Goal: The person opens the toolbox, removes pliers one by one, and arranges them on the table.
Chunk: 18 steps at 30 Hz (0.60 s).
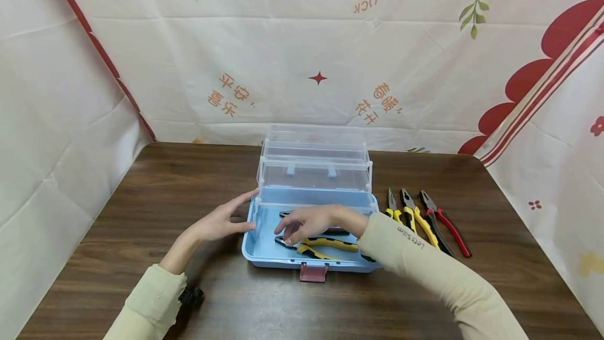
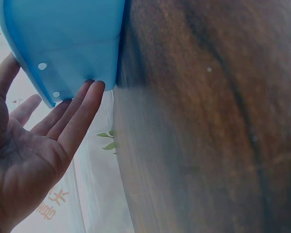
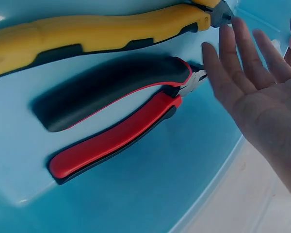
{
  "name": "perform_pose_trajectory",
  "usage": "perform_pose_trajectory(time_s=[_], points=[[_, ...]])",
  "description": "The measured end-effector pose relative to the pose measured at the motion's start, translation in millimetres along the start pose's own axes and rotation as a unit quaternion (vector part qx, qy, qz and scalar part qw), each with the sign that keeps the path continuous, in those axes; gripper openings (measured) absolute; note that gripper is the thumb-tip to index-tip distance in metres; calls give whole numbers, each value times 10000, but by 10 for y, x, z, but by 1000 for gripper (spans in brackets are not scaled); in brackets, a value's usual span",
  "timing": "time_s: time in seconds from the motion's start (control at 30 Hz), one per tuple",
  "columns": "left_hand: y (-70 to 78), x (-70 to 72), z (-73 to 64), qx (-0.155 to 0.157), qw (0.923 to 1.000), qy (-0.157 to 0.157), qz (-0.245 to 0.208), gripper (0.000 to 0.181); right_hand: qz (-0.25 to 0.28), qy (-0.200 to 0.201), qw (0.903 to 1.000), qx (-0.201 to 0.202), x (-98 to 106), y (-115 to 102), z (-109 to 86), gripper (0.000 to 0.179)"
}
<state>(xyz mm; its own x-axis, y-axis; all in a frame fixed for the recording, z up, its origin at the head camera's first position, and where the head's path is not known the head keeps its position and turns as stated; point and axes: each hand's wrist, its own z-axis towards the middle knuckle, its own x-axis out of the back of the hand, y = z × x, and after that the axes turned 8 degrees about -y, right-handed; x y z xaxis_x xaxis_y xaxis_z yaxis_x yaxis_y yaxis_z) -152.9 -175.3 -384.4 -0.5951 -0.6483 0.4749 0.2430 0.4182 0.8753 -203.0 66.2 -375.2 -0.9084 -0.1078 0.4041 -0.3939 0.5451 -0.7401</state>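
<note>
A light blue toolbox (image 1: 283,265) stands on the table with its clear lid raised. At its left end, my left hand (image 1: 214,223) has thumb and fingers extended against the wall; the left wrist view shows the fingertips at the box's side (image 2: 72,43). My right hand (image 1: 309,221) hovers inside the box over the pliers, fingers relaxed and nothing held. Inside lie yellow-and-black pliers (image 1: 332,244) and, behind them, red-and-black pliers (image 3: 119,138), partly hidden by the right hand in the head view. In the right wrist view, the fingertips are close to both plier heads.
Right of the box lie yellow-handled needle-nose pliers (image 1: 392,204), larger yellow-and-black pliers (image 1: 409,209) and red-and-black pliers (image 1: 441,218). The clear lid (image 1: 316,143) leans back near the cloth backdrop (image 1: 302,99). A reddish latch (image 1: 313,273) hangs at the box's front.
</note>
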Motion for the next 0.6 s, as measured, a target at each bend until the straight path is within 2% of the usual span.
perform_pose_trajectory(time_s=[0.23,0.6], points=[[11,-2,1,59,10000,11,26,70,-357,166,9986,-351,-11,39,-116,40],[27,-7,3,97,9999,20,20,69,-52,151,9960,-876,-16,62,-144,51]])
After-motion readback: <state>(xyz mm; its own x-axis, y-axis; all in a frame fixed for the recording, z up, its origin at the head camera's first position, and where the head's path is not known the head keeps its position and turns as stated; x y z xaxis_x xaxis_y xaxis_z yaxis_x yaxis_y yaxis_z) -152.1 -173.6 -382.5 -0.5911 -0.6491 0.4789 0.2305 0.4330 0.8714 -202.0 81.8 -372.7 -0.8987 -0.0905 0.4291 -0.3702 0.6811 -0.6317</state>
